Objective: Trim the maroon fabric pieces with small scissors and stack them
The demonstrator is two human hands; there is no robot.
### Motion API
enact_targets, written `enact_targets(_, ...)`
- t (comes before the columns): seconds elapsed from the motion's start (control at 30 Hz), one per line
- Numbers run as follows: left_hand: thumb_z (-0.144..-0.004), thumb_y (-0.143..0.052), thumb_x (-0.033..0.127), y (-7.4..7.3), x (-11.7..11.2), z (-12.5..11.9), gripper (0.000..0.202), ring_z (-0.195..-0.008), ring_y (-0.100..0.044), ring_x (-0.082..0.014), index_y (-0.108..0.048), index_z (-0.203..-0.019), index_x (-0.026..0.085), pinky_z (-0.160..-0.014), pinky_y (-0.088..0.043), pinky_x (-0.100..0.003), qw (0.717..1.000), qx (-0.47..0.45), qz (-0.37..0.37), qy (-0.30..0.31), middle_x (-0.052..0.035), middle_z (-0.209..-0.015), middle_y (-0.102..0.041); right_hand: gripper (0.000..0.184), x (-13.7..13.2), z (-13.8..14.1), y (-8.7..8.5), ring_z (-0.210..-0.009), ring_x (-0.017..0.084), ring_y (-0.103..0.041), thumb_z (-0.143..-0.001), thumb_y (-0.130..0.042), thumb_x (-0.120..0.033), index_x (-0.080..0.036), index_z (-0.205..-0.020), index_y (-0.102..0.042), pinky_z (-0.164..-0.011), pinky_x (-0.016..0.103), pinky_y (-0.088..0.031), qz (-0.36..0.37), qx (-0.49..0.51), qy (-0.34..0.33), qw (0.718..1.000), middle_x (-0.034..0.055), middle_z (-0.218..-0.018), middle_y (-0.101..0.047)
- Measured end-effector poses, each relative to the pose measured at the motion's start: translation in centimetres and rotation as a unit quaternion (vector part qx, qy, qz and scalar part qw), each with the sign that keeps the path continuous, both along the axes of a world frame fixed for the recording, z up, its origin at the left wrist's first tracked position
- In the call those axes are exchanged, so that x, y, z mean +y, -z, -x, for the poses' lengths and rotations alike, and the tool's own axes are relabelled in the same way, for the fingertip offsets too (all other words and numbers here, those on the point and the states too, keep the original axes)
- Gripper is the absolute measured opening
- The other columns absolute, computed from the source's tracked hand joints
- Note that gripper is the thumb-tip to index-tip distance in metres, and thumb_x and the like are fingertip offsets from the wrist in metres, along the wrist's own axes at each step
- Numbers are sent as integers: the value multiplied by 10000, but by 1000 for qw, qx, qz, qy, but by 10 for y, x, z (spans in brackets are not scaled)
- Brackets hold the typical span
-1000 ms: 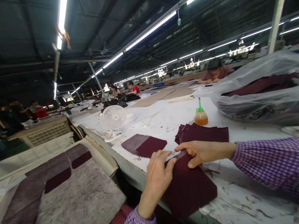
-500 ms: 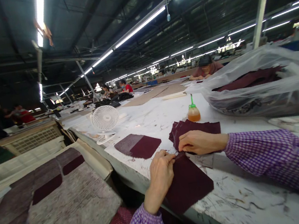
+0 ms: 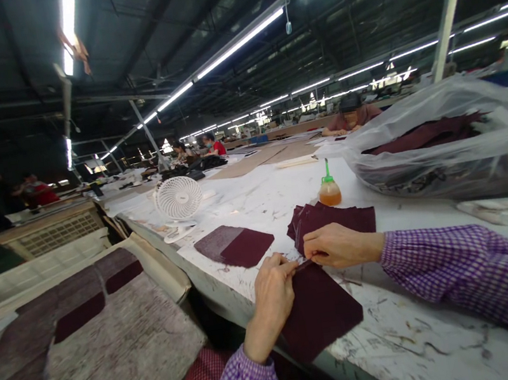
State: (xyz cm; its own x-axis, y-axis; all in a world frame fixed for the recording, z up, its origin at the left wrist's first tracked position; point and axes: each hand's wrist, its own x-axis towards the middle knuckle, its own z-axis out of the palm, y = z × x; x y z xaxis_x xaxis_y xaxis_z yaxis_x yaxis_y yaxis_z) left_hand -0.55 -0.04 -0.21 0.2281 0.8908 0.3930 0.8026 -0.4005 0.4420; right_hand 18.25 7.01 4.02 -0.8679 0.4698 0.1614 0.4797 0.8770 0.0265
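Observation:
A dark maroon fabric piece (image 3: 319,311) lies on the white stained table (image 3: 416,331) and hangs over its near edge. My left hand (image 3: 273,293) pinches the piece's far edge with closed fingers. My right hand (image 3: 335,246) is closed on the same edge just to the right, its fingertips meeting the left hand's. Behind my right hand sits a stack of maroon fabric pieces (image 3: 336,219). Further left lies another maroon piece on a greyish one (image 3: 236,245).
An orange glue bottle with a green tip (image 3: 329,191) stands behind the stack. A small white fan (image 3: 178,200) is at the table's left. A clear plastic bag of dark fabric (image 3: 441,151) fills the right. A lower surface with fabric pieces (image 3: 90,344) lies left. Other people work far behind.
The view shifted slightly left and down since a second ago. My right hand drew in closer to my left hand on the fabric edge; since half a second ago almost nothing moved.

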Motion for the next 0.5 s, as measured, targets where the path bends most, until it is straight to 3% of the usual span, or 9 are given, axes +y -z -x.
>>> enact_targets(0.17,-893,-433,93,4,0,3,323,-806,-502,-168,-719,-932,237,-732,-408,-262,1000,19,-19,15,-31,-800,-558,187,-4,0,9,-749,149,-485,-920,-410,-181,-151,-812,-559,-588,264,-327,-130,-55,-58,988,34,-832,-556)
enact_targets(0.3,-906,-403,107,6,-1,5,350,-812,-480,-173,-703,-987,269,-753,-404,-283,996,66,-56,34,-34,-841,-551,137,-9,-3,10,-818,173,-470,-918,-435,-140,-154,-885,-568,-667,297,-379,-188,-86,-105,973,52,-917,-557)
enact_targets(0.4,-909,-396,119,6,-2,4,341,-820,-473,-181,-707,-967,245,-748,-405,-292,994,87,-67,29,-40,-855,-554,144,-12,-7,4,-865,192,-482,-897,-465,-124,-150,-850,-598,-760,341,-402,-177,-79,-78,978,66,-903,-563)
enact_targets(0.5,-902,-403,107,5,-3,1,339,-827,-477,-185,-706,-967,245,-739,-408,-294,994,88,-66,21,-39,-857,-557,234,-16,-7,0,-895,177,-517,-877,-415,-63,-148,-937,-624,-798,313,-428,-96,-22,-30,995,73,-952,-577)
